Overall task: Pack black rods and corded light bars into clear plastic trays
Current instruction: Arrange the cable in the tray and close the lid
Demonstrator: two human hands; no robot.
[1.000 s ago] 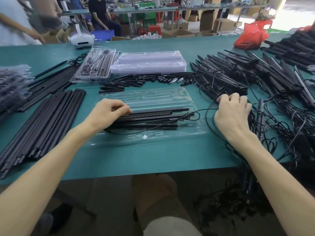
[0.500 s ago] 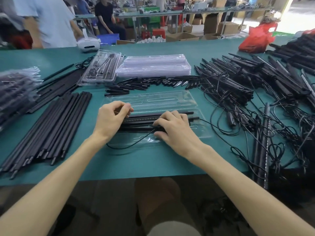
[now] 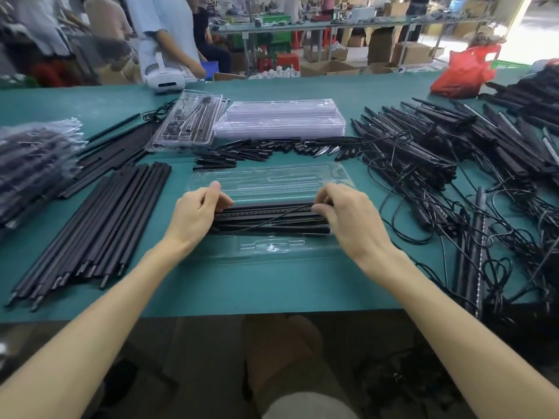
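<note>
Head view: an open clear tray (image 3: 272, 179) lies flat on the green worktop (image 3: 272, 285), straight in front of the person. Its far half shows bare moulded channels. Across its middle lies a bundle of black rods and a light bar (image 3: 269, 220), packed side by side along the tray's length, with a thin cord (image 3: 284, 215) trailing slantwise over them. The near half holds one small moulded pocket; whether anything sits in it cannot be told.

The left hand (image 3: 193, 216) has its grip closed on the bundle's left end, fingers curled over the bars and thumb raised against the tray's far half. The right hand (image 3: 351, 219) has its grip closed on the right end, fingers curled down over the bar tips.

Behind the open tray runs a row of short black spikes (image 3: 266, 151). Beyond that stands a stack of empty clear trays (image 3: 281, 119), and just beside it on the left a packed tray (image 3: 187, 122) with dark parts inside. At the far left sits a heap of filled clear packs (image 3: 33, 164). Loose black rods (image 3: 96, 225) lie left of the open tray; a tangle of corded light bars (image 3: 423, 152) covers the right.
</note>
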